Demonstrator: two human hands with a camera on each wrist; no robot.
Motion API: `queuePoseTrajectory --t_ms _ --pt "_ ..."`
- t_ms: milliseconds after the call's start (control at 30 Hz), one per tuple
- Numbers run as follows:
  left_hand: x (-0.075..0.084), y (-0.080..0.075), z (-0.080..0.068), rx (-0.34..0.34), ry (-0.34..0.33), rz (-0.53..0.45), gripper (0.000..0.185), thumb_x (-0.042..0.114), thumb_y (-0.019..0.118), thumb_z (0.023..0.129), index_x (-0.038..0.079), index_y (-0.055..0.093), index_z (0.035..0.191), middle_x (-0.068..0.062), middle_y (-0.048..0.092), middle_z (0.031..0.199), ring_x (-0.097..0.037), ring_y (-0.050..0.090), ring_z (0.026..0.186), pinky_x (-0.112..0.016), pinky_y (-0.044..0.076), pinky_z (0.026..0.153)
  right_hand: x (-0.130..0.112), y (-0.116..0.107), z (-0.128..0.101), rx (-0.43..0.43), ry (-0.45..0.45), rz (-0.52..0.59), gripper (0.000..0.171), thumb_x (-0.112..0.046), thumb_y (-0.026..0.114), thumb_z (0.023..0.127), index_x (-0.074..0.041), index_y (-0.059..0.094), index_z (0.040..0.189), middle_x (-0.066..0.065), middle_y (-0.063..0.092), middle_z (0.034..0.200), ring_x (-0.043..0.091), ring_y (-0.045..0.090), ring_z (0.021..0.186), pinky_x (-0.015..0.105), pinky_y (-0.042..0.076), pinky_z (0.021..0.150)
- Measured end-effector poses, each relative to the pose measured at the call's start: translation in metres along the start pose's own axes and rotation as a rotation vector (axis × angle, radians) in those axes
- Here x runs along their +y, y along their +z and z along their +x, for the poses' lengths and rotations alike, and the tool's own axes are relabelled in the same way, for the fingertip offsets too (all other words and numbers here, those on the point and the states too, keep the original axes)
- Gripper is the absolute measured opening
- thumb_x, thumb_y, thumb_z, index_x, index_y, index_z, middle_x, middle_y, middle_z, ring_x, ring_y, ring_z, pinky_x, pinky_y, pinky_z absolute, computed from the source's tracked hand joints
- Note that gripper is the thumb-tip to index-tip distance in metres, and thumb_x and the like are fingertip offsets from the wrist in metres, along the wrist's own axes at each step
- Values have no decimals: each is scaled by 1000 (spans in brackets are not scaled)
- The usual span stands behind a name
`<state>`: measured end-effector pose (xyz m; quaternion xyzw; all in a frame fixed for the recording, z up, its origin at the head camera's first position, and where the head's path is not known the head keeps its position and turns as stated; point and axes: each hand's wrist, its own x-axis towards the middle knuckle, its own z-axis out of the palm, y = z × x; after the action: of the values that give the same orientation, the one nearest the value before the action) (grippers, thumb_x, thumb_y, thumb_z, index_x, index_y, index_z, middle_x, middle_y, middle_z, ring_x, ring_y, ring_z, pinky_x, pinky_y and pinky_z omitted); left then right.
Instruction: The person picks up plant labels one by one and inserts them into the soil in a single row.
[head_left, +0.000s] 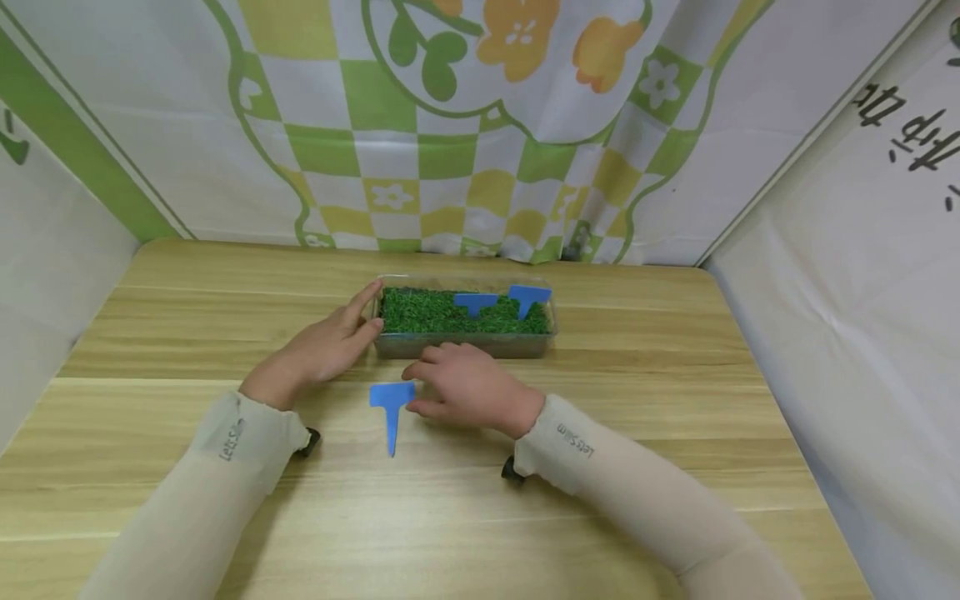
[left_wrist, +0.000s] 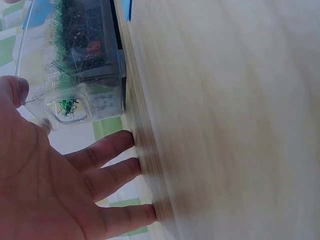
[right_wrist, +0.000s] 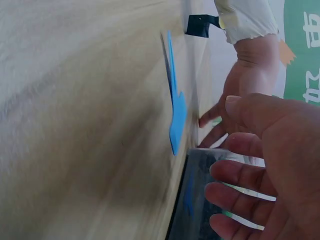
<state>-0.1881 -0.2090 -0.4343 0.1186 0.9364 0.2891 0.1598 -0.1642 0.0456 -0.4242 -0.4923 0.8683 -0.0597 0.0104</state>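
A clear plastic box point(head_left: 461, 346) of short green grass point(head_left: 420, 310) stands toward the back of the table. Two blue T-shaped plant labels, one in the middle point(head_left: 476, 302) and one at the right point(head_left: 528, 295), stand upright in the grass. My left hand point(head_left: 322, 346) touches the box's left end with thumb and index finger; its other fingers point(left_wrist: 112, 180) are spread and straight. A third blue plant label point(head_left: 392, 402) lies on the table in front of the box. Close to its right side, my right hand point(head_left: 468, 387) hovers with loosely bent fingers, holding nothing.
The wooden table point(head_left: 637, 517) runs back to a checked, flowered curtain point(head_left: 390, 150). White sheets hang at both sides, with dark writing on the right sheet point(head_left: 862, 275). A black strap piece point(head_left: 309, 442) shows under the left sleeve.
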Motion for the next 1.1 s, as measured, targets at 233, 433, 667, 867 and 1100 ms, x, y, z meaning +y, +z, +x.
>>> queuePoseTrajectory --t_ms 233,433,667,867,1100 --pt "0 1 1 5 6 -15 64 57 23 106 46 -14 157 -23 48 148 -49 55 124 -67 42 99 -4 7 4 -41 8 8 47 -50 58 99 -18 64 134 -5 64 115 12 60 100 31 52 89" --pt "0 0 0 1 7 -7 65 56 22 106 43 -14 158 -24 49 147 -49 54 126 -68 40 100 -7 13 5 -79 11 -4 54 -55 56 98 -19 60 138 -4 62 118 12 59 104 31 50 92" --pt "-1 0 1 7 9 -4 64 56 22 106 45 -14 157 -23 49 147 -49 54 125 -68 40 100 -13 13 7 -107 23 -12 66 -61 60 93 -19 54 143 -3 61 123 14 58 108 32 50 91" --pt "-1 0 1 13 10 -12 64 56 23 106 45 -13 158 -23 49 147 -49 53 126 -68 39 102 -17 15 9 -119 21 -18 73 -67 60 90 -20 52 146 -3 60 126 14 57 111 32 50 94" --pt "-2 0 1 11 15 0 64 55 22 106 43 -14 158 -24 49 147 -49 52 128 -69 37 103 -23 19 12 -157 21 -26 84 -75 54 87 -21 46 150 1 55 138 18 53 123 37 45 106"
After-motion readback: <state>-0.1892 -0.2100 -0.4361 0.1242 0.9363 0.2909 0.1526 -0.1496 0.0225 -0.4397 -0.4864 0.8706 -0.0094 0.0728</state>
